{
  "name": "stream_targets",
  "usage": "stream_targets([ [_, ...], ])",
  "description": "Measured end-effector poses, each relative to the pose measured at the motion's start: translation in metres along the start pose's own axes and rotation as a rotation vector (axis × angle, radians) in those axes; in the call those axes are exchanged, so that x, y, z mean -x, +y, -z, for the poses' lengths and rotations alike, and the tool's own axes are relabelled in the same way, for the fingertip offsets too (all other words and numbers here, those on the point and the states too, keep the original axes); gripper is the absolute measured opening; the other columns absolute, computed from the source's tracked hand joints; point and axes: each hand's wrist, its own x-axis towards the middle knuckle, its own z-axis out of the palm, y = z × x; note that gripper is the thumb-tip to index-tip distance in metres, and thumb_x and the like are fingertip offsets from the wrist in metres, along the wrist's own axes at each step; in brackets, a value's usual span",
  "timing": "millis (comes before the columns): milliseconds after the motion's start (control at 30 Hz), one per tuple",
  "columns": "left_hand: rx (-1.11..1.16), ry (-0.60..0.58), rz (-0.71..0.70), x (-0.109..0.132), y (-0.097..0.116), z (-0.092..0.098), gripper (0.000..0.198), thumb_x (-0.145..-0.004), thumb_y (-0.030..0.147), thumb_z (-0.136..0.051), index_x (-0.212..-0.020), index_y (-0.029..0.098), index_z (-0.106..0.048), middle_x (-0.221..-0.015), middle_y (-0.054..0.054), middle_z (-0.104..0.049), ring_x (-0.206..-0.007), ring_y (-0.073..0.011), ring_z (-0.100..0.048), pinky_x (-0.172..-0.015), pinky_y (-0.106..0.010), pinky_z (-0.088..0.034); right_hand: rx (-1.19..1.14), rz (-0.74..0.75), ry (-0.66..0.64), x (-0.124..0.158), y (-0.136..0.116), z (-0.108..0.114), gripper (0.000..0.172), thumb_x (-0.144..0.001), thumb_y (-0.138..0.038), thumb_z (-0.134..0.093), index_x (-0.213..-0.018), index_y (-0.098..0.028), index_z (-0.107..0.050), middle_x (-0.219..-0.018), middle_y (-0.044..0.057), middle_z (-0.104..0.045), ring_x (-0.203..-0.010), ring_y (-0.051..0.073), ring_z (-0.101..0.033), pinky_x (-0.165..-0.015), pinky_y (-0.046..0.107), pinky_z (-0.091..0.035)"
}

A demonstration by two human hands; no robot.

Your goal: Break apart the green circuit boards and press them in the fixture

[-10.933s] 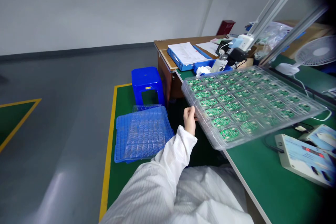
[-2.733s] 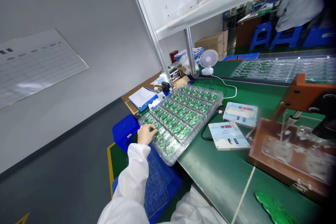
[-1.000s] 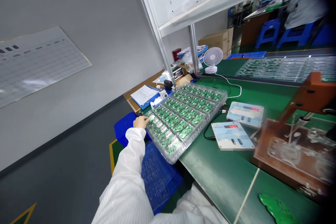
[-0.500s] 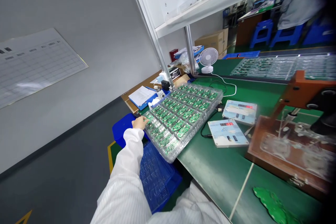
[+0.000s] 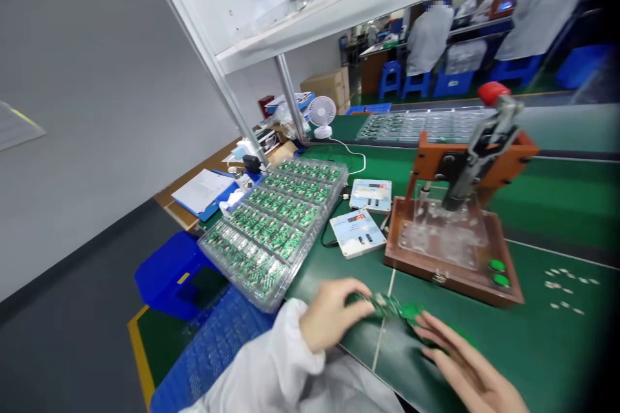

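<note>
On the near side of the wooden fixture [image 5: 453, 245], the left hand [image 5: 334, 313] curls its fingers around one end of the green boards [image 5: 411, 312]; the right hand's [image 5: 472, 364] extended fingers are blurred, grip unclear. Edge-handling, evenly supported, suits them.

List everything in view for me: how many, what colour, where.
Bench: one, green, centre
Board tray: one, clear, bench's left
Tray boards: many, green, inside it
Loose boards: count blurred, green, between the hands
Control boxes: two, white and blue, left of fixture
Clamp fixture: one, brown and orange, right bench
Small pieces: several, pale, far right
Fan: one, white, behind board tray
Near stool: one, blue, left floor
Floor trays: count unclear, blue, lower left
Shelf: one, white, overhead
People: at least two, white clothing, background
Left hand: one, white sleeve, at loose boards
Right hand: one, bare, opposite
</note>
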Motion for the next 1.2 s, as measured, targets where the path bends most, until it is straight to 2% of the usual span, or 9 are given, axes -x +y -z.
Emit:
stream_targets([
  [100, 0.022, -0.148, 0.001, 0.002, 0.012, -0.054, 0.013, -0.087, 0.027, -0.074, -0.099, 0.025, -0.078, -0.100, 0.001, -0.078, -0.093, -0.0187, -0.072, -0.091, -0.027, -0.050, -0.042, -0.074, 0.033, 0.002, -0.010, -0.012, 0.045, -0.084, -0.051, -0.075, -0.124, -0.029, -0.075, -0.121, 0.007, -0.075, -0.100, 0.025, -0.077, -0.079, 0.021, -0.062],
  [200, 0.050, -0.206, -0.038, 0.004, 0.011, -0.072, 0.016, -0.087, 0.025, -0.074, -0.102, 0.027, -0.078, -0.102, 0.002, -0.078, -0.097, -0.0190, -0.073, -0.092, -0.027, -0.050, -0.020, -0.106, 0.080, 0.007, -0.011, -0.009, 0.039, -0.081, -0.051, -0.078, -0.111, -0.027, -0.080, -0.113, 0.008, -0.077, -0.091, 0.025, -0.078, -0.077, 0.021, -0.063],
  [367, 0.098, -0.292, -0.037, 0.004, 0.004, -0.074, 0.016, -0.084, 0.026, -0.078, -0.100, 0.028, -0.081, -0.101, 0.002, -0.079, -0.093, -0.0187, -0.074, -0.090, -0.025, -0.052, 0.047, -0.121, 0.047, 0.021, -0.003, 0.006, 0.032, -0.082, -0.054, -0.076, -0.100, -0.028, -0.083, -0.106, 0.006, -0.078, -0.086, 0.023, -0.078, -0.076, 0.020, -0.063],
  [467, 0.076, -0.303, -0.021, -0.002, -0.003, -0.069, 0.013, -0.085, 0.024, -0.076, -0.096, 0.029, -0.082, -0.099, 0.003, -0.080, -0.092, -0.0186, -0.074, -0.091, -0.026, -0.052, 0.152, -0.103, 0.119, 0.023, -0.001, 0.020, 0.035, -0.084, -0.057, -0.073, -0.101, -0.028, -0.082, -0.106, 0.005, -0.078, -0.083, 0.022, -0.078, -0.072, 0.019, -0.064],
  [533, 0.010, -0.239, -0.076, -0.009, -0.011, -0.065, 0.011, -0.090, 0.024, -0.072, -0.096, 0.028, -0.080, -0.099, 0.003, -0.079, -0.094, -0.0189, -0.073, -0.092, -0.028, -0.052, 0.271, -0.053, 0.192, 0.020, -0.001, 0.035, 0.037, -0.087, -0.058, -0.070, -0.101, -0.027, -0.082, -0.108, 0.005, -0.078, -0.085, 0.022, -0.078, -0.074, 0.021, -0.065],
  [667, -0.259, -0.012, -0.341, -0.028, -0.024, -0.067, 0.016, -0.098, 0.022, -0.061, -0.102, 0.024, -0.076, -0.101, -0.003, -0.075, -0.095, -0.0212, -0.068, -0.088, -0.034, -0.053, 0.602, 0.134, 0.326, 0.010, -0.002, 0.061, 0.037, -0.098, -0.056, -0.056, -0.104, -0.026, -0.077, -0.116, 0.004, -0.076, -0.102, 0.025, -0.075, -0.102, 0.035, -0.059],
  [767, -0.435, 0.123, -0.512, -0.037, -0.027, -0.077, 0.017, -0.100, 0.022, -0.057, -0.104, 0.021, -0.074, -0.096, -0.006, -0.070, -0.089, -0.0221, -0.063, -0.080, -0.035, -0.053, 0.768, 0.238, 0.318, 0.006, 0.000, 0.069, 0.036, -0.105, -0.048, -0.046, -0.114, -0.025, -0.072, -0.121, 0.003, -0.073, -0.111, 0.024, -0.072, -0.110, 0.038, -0.053],
  [900, -0.532, 0.194, -0.594, -0.041, -0.027, -0.086, 0.019, -0.102, 0.022, -0.054, -0.100, 0.021, -0.073, -0.090, -0.006, -0.066, -0.085, -0.0217, -0.060, -0.074, -0.035, -0.052, 0.902, 0.310, 0.279, 0.010, 0.003, 0.069, 0.033, -0.108, -0.038, -0.041, -0.122, -0.025, -0.069, -0.128, 0.004, -0.069, -0.116, 0.023, -0.069, -0.111, 0.038, -0.053],
  [1200, -0.580, 0.006, -0.569, -0.028, -0.023, -0.095, 0.036, -0.103, 0.033, -0.050, -0.134, 0.017, -0.058, -0.115, -0.013, -0.065, -0.104, -0.0289, -0.060, -0.087, -0.047, -0.055, 0.961, 0.369, 0.115, 0.023, 0.000, 0.059, 0.029, -0.105, -0.040, -0.047, -0.115, -0.029, -0.072, -0.128, 0.003, -0.069, -0.118, 0.026, -0.067, -0.100, 0.042, -0.059],
])
